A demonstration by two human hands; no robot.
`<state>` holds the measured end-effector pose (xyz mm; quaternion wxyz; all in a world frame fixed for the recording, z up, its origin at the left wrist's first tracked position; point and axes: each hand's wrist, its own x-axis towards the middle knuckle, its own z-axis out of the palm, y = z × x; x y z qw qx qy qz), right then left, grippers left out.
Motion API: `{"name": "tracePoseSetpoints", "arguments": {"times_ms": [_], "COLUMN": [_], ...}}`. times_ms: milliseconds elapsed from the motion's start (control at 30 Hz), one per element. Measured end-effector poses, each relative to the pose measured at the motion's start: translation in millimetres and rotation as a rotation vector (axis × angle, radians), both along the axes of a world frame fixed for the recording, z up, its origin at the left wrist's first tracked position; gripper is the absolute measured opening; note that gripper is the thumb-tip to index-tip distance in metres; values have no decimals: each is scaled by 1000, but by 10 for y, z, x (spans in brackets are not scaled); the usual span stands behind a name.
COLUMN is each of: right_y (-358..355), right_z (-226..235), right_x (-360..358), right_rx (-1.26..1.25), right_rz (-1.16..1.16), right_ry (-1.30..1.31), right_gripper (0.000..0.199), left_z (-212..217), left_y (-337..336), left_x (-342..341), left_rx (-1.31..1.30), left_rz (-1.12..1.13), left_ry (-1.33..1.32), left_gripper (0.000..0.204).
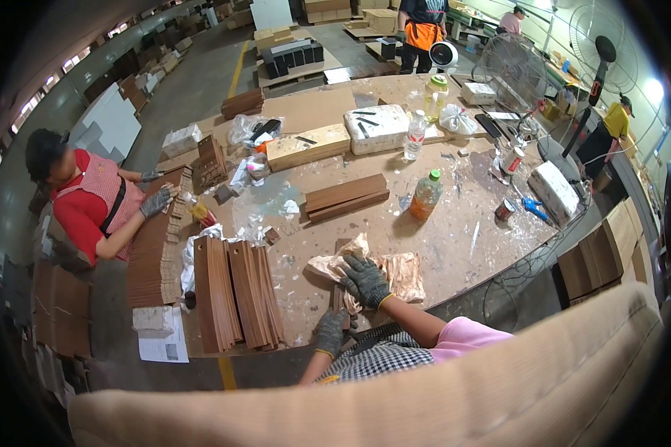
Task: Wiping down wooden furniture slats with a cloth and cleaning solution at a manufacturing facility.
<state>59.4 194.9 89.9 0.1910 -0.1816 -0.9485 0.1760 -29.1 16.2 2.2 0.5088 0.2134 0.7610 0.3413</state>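
Note:
My gloved left hand is closed on the near end of a narrow brown wooden strip at the table's front edge. The strip points away from me, and its middle is partly covered. My gloved right hand bears down on a crumpled tan and white cloth, its fingers bent into the folds above the strip. More of the cloth spreads to both sides of that hand. To the left lie two stacks of long brown wooden strips. A smaller stack of strips rests farther back.
An orange bottle with a green cap stands behind the cloth. A clear bottle, a small can and a blue tool are farther off. At left, a co-worker in red handles a row of brown pieces.

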Motion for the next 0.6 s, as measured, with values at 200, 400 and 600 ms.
{"name": "tracePoseSetpoints", "arguments": {"times_ms": [200,400,600], "right_y": [39,36,-6], "right_z": [-82,-99,-34], "right_x": [74,73,24], "right_rx": [-35,-5,-7], "right_rz": [-25,-37,-17], "right_ry": [21,-14,-9], "right_gripper": [44,44,44], "left_z": [1030,568,-372], "left_y": [61,43,-55], "left_x": [247,215,100], "left_rx": [73,293,350], "left_rz": [-51,389,401], "left_ry": [336,-215,-238], "left_gripper": [53,41,33]}}
